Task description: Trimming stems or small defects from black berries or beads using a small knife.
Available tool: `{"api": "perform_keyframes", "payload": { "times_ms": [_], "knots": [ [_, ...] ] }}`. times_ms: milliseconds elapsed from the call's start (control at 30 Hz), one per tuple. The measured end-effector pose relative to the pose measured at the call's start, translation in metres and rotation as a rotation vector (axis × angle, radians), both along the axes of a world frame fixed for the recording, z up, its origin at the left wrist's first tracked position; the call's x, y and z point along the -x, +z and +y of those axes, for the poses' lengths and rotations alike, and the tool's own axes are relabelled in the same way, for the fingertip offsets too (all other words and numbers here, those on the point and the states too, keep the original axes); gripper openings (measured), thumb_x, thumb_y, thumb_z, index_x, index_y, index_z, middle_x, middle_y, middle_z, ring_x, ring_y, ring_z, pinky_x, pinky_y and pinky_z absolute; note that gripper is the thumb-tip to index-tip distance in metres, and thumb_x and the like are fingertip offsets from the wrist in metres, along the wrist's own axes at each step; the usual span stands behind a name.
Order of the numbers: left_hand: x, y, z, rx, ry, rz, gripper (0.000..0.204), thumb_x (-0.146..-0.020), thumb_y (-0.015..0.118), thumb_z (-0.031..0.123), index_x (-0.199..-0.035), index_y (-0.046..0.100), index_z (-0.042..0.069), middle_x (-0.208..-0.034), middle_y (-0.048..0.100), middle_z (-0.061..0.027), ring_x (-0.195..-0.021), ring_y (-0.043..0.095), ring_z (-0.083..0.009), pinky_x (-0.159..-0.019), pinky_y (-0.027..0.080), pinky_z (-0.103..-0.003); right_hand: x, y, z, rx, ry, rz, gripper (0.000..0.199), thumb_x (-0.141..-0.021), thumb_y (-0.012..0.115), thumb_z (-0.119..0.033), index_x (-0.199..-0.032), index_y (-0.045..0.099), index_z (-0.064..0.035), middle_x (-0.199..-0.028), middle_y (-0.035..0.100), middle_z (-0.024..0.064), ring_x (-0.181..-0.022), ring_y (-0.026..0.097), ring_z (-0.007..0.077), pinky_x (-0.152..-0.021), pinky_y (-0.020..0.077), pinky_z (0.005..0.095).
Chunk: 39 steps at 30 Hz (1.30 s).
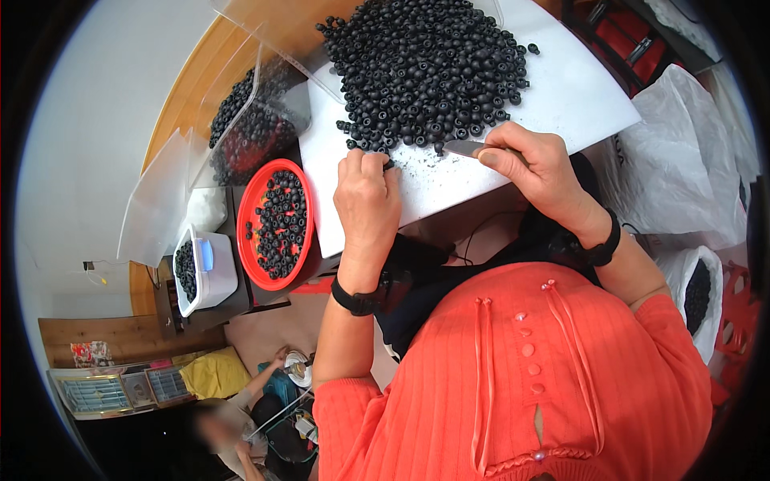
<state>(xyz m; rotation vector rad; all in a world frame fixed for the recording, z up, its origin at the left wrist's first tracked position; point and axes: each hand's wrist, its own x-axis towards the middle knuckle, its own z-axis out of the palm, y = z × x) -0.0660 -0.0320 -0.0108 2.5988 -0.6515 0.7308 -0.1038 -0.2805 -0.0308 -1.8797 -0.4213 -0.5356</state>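
Note:
A large heap of small round black pieces with holes, like beads (pixel 425 72), is spread over a white board (pixel 573 104) in front of me. At the heap's near edge, my left hand (pixel 367 196) is closed, its fingertips pinching one black bead (pixel 389 164). My right hand (pixel 536 160) grips a small knife (pixel 464 148) by its handle. The blade points left toward my left hand, a short gap away from it. Fine dark crumbs (pixel 415 164) are scattered on the board between the two hands. My palms are hidden from view.
Left of the board are a red basin (pixel 241 220) with black beads, a white tub (pixel 218 276) with more, and a clear plastic box (pixel 257 88). A white plastic bag (pixel 674 152) and an open sack (pixel 667 268) lie right. Another person (pixel 220 429) is at lower left.

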Motion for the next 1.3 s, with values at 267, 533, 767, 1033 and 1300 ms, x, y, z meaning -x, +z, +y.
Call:
{"api": "perform_keyframes", "payload": {
  "times_ms": [267,533,767,1033,1300],
  "knots": [
    [-0.006,0.001,0.007,-0.116,0.032,0.000,0.009,-0.082,0.067,0.004,-0.090,0.064,0.002,-0.089,0.060,-0.0141,-0.085,0.061,-0.0354,-0.071,0.050,-0.046,0.000,-0.003,0.000,0.002,0.003,-0.017,0.019,-0.093,0.072,-0.022,-0.089,0.067,-0.0036,-0.066,0.062,0.0098,-0.055,0.060,0.0212,-0.053,0.0444,0.0317],
    [0.005,0.004,0.012,0.000,-0.011,0.106,0.009,-0.080,0.068,0.003,-0.088,0.063,0.002,-0.089,0.059,-0.0134,-0.087,0.060,-0.0346,-0.070,0.051,-0.046,0.002,-0.001,0.000,0.030,-0.005,-0.013,0.019,-0.092,0.072,-0.021,-0.089,0.066,-0.0029,-0.067,0.062,0.0097,-0.056,0.059,0.0215,-0.053,0.0439,0.0322],
    [0.011,-0.001,0.009,-0.087,-0.029,-0.027,0.013,-0.083,0.068,0.001,-0.096,0.066,0.002,-0.088,0.057,-0.0136,-0.088,0.059,-0.0342,-0.074,0.049,-0.044,-0.001,0.008,0.005,0.042,-0.005,0.017,0.021,-0.092,0.072,-0.023,-0.088,0.067,-0.0035,-0.064,0.060,0.0096,-0.054,0.058,0.0221,-0.052,0.0429,0.0332],
    [0.007,-0.002,0.004,-0.080,-0.105,-0.059,0.014,-0.078,0.071,-0.003,-0.090,0.064,0.001,-0.088,0.056,-0.0134,-0.083,0.059,-0.0339,-0.069,0.050,-0.041,-0.003,0.011,0.018,0.111,-0.060,-0.010,0.023,-0.092,0.071,-0.027,-0.085,0.067,-0.0055,-0.062,0.061,0.0107,-0.054,0.060,0.0248,-0.052,0.0434,0.0362],
    [0.018,0.004,0.007,0.992,-0.302,0.677,0.017,-0.090,0.071,0.003,-0.105,0.069,-0.004,-0.090,0.066,-0.0058,-0.069,0.060,-0.0146,-0.057,0.047,-0.026,0.000,0.018,0.028,0.067,0.004,0.125,0.027,-0.093,0.069,-0.030,-0.083,0.066,-0.0049,-0.062,0.061,0.0130,-0.056,0.061,0.0296,-0.053,0.0451,0.0384]
  ]
}}
